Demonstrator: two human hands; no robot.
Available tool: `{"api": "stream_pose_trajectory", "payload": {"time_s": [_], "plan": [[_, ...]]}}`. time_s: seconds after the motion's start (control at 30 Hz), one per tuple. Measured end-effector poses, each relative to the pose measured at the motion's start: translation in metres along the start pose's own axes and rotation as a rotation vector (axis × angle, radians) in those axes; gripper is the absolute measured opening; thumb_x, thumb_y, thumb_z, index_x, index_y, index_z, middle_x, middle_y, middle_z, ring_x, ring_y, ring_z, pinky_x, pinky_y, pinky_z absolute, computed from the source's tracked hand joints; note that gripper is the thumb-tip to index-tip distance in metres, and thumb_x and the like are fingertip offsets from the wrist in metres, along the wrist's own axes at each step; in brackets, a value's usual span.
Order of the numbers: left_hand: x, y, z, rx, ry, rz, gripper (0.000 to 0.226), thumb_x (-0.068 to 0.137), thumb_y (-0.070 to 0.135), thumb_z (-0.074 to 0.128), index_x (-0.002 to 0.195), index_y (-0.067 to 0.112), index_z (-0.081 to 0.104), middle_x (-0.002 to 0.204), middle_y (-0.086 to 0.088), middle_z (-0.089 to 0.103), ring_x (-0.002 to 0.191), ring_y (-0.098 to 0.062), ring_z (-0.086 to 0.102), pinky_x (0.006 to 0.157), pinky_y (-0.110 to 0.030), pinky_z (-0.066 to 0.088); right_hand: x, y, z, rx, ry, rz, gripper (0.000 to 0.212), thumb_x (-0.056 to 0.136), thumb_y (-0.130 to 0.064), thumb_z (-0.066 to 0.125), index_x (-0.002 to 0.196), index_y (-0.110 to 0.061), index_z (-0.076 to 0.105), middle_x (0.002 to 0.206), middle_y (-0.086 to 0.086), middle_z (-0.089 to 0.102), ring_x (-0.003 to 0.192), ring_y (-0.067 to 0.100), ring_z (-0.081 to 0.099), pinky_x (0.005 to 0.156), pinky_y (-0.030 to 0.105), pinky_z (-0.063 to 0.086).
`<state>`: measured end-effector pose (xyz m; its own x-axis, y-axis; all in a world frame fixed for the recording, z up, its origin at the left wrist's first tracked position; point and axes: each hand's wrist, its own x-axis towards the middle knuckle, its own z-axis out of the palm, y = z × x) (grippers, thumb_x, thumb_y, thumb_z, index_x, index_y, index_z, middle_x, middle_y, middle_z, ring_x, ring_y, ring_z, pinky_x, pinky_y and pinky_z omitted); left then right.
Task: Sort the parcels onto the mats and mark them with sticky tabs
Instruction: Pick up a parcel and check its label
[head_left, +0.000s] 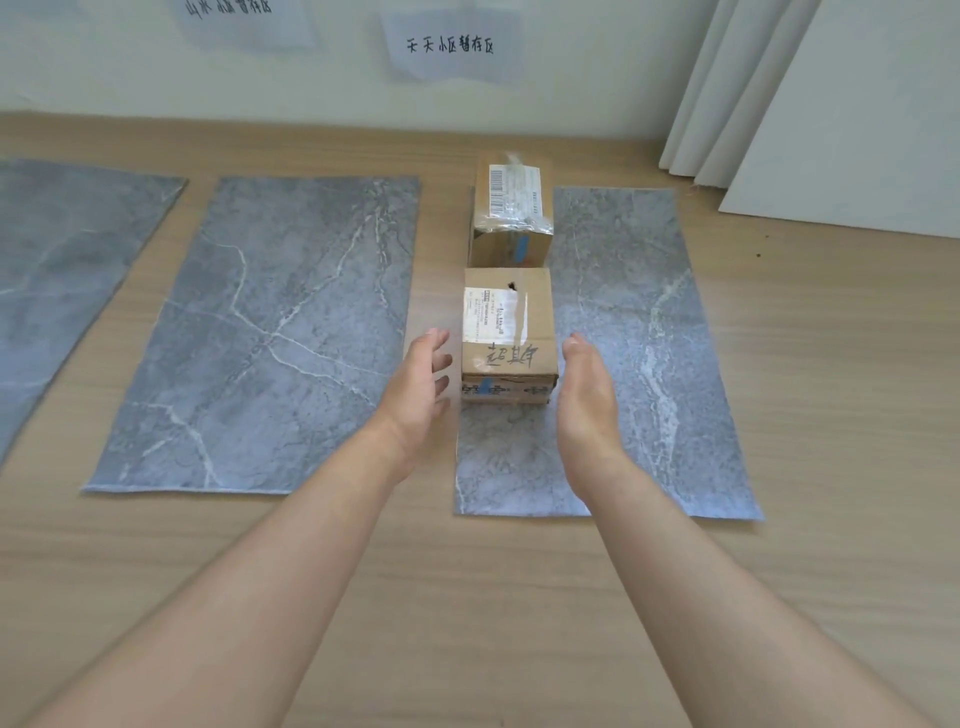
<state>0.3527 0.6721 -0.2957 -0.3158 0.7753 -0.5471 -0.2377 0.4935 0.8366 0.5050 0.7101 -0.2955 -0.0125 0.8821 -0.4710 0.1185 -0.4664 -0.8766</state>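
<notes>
Now left hand (420, 397) and right hand (588, 397), grips released, flank one of two parcels (508, 332) (511, 210) amid three mats (57, 270) (270, 332) (649, 332).

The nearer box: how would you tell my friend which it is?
Look at the rightmost grey marbled mat. Two cardboard boxes sit along its left edge. It is the nearer box, between the left hand and right hand, with black handwriting on top; the far box has shiny tape.
</notes>
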Motion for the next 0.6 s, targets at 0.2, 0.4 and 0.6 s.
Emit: {"api": "stream_pose_trajectory", "payload": {"time_s": [0.2, 0.4, 0.6], "plan": [[-0.042, 0.029, -0.008, 0.004, 0.029, 0.085, 0.054, 0.105, 0.051, 0.027, 0.153, 0.029, 0.038, 0.159, -0.002, 0.036, 0.146, -0.026, 0.034, 0.119, -0.045, 0.032, -0.042, -0.031, -0.002, 0.065, 0.019, -0.046, 0.050, 0.107, -0.045, 0.036, 0.154, -0.028, 0.041, 0.145, -0.016, 0.046, 0.121, -0.002, 0.035, 0.102, 0.026, 0.027], [-0.125, 0.050, -0.022, -0.017, 0.024, 0.182, 0.053, 0.105, 0.052, 0.029, 0.152, 0.031, 0.040, 0.161, 0.000, 0.032, 0.147, -0.026, 0.032, 0.120, -0.044, 0.031, -0.123, -0.060, -0.002, 0.020, -0.028, -0.198, 0.051, 0.102, -0.053, 0.038, 0.144, -0.028, 0.053, 0.136, -0.018, 0.054, 0.127, 0.004, 0.047, 0.109, 0.030, 0.034], [-0.222, 0.061, -0.068, -0.035, 0.028, 0.285, 0.051, 0.105, 0.051, 0.031, 0.150, 0.031, 0.042, 0.161, 0.001, 0.032, 0.147, -0.027, 0.032, 0.119, -0.045, 0.031, -0.224, -0.083, 0.010, 0.013, -0.064, -0.336, 0.054, 0.098, -0.053, 0.042, 0.143, -0.027, 0.057, 0.144, -0.011, 0.058, 0.132, 0.004, 0.049, 0.116, 0.033, 0.035]]}}
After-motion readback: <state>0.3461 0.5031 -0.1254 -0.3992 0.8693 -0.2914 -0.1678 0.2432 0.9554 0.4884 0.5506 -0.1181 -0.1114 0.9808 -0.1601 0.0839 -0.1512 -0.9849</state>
